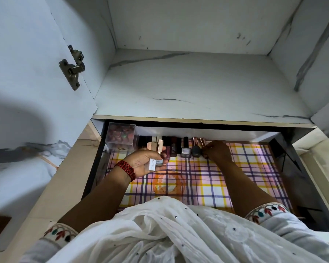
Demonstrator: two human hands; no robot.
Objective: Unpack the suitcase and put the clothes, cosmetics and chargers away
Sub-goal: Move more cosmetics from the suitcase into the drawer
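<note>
Both forearms reach forward, bare from the embroidered cuffs (266, 210) near the elbows. The left grip (143, 162) is turned palm up, with red bangles (126, 170) round the wrist. Its fingers and thumb curl round a few small cosmetic tubes (155, 161) lying across the palm. The right grip (217, 151) lies farther forward, back of the hand up, fingers curled inward toward the left. Whether its fingertips pinch anything cannot be told.

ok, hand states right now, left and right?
Left hand: holds small cosmetic tubes in its palm.
Right hand: fingers curled at the cosmetics row; grip cannot be told.
</note>
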